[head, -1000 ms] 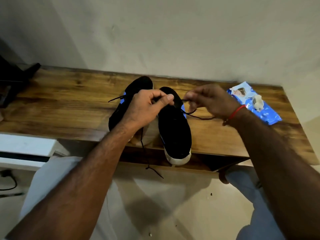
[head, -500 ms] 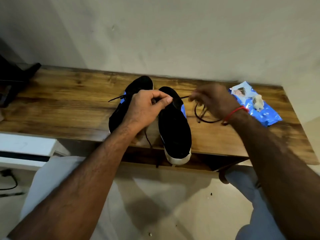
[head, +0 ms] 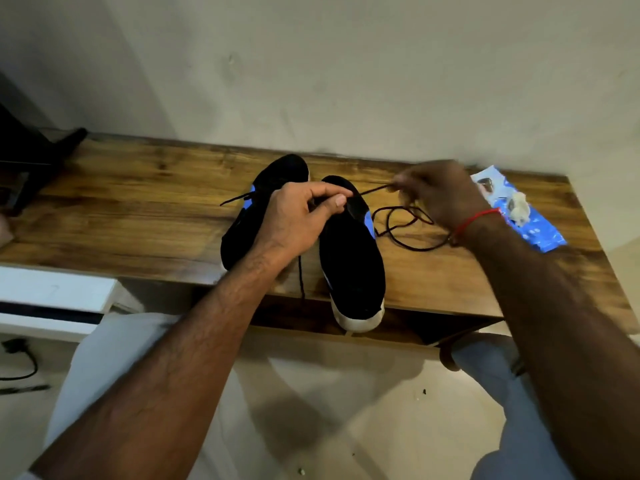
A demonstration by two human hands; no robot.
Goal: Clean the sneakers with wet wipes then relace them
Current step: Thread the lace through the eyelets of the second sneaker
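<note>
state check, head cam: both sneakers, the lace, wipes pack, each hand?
right sneaker: on the wooden table, toe past the edge, being laced
left sneaker: on the table, lace end trailing out
black lace: taut between the hands, slack looped on the table
wet wipes pack: flat, crumpled wipe on top
left hand: pinches the lace at the right sneaker
right hand: pinches the lace, pulling
</note>
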